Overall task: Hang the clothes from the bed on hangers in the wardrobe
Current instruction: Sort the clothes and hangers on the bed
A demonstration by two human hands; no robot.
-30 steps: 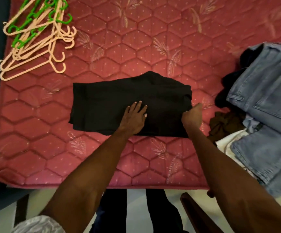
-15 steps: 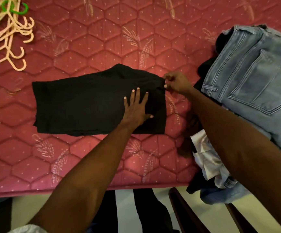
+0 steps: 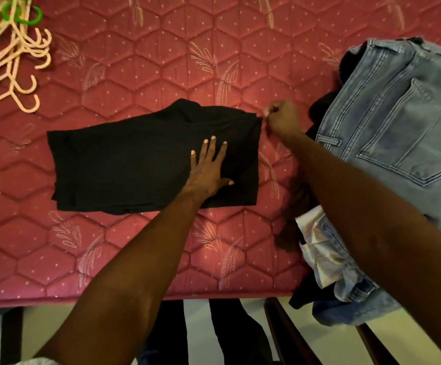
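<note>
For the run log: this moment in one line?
left hand flat on black garment | right hand pinching its corner | hangers untouched

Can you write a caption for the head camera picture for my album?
Left hand flat on black garment, right hand pinching its corner, on the red mattress.

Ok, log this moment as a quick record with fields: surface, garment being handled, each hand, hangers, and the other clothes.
surface: red quilted mattress
garment: black folded garment, lying flat on the mattress
left hand: left hand pressed flat on the garment, fingers straight
right hand: right hand pinching the garment's far right corner
hangers: pile of peach and green hangers, far left corner, untouched
other clothes: heap topped by light blue jeans, at the right
</note>
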